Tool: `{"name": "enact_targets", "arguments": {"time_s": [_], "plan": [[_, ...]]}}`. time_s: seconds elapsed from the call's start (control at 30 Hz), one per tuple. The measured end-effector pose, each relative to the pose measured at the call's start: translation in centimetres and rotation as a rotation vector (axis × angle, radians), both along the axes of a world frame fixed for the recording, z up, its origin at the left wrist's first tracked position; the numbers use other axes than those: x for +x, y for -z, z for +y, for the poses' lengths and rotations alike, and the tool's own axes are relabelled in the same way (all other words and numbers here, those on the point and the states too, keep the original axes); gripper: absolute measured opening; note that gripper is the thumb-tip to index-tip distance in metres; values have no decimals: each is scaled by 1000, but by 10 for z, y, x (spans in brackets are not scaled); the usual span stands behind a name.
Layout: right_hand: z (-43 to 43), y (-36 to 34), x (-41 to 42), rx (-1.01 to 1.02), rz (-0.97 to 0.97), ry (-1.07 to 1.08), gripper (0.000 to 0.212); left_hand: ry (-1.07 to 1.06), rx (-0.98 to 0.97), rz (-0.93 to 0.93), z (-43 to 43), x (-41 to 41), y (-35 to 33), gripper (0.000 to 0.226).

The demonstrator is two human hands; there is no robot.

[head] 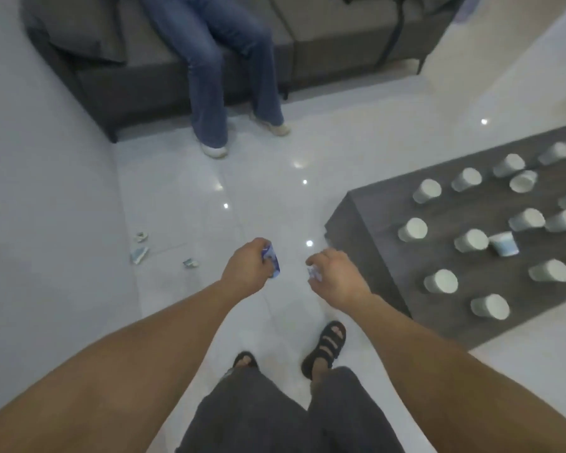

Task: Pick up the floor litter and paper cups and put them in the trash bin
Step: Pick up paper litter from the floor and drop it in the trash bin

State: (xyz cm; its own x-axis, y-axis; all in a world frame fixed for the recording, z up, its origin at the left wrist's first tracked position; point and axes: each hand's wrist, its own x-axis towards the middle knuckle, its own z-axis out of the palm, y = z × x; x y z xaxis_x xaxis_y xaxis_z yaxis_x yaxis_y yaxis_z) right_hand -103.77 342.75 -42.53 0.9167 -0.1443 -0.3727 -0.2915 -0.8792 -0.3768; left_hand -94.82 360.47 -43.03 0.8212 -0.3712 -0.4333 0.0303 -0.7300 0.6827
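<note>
Over a glossy white tile floor (275, 197), the left hand (242, 266) clutches a blue-and-white wrapper (273, 261) and the right hand (337, 273) pinches a crumpled scrap (314, 274). More litter (139, 255) lies on the tiles by the left wall (46, 191). Cups (412, 229) stand upturned on a low dark table (445, 214) at right, and a person (206, 60) sits on a grey sofa (324, 60) ahead.

The white floor tiles (258, 197) are gleaming glossy and smooth at centre, the grey sofa (118, 83) at upper left is looking like matt woven cloth, and the dark bench (494, 273) at right is showing a matt wood grain under smooth paper cups (412, 229).
</note>
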Motion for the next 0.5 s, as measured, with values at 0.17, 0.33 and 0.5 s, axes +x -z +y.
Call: {"name": "enact_targets", "arguments": {"time_s": [0.17,0.33,0.5], "plan": [[-44,-46,-105,-28,-54,295,36,270,-44,-31,-73,-61,-36,31],[-92,-76,-207,-44,-127,568,26,501,-78,-88,-166,-130,-67,29],[-150,-97,-332,-99,-153,777,18,742,-78,-187,-261,-237,-85,27]]}}
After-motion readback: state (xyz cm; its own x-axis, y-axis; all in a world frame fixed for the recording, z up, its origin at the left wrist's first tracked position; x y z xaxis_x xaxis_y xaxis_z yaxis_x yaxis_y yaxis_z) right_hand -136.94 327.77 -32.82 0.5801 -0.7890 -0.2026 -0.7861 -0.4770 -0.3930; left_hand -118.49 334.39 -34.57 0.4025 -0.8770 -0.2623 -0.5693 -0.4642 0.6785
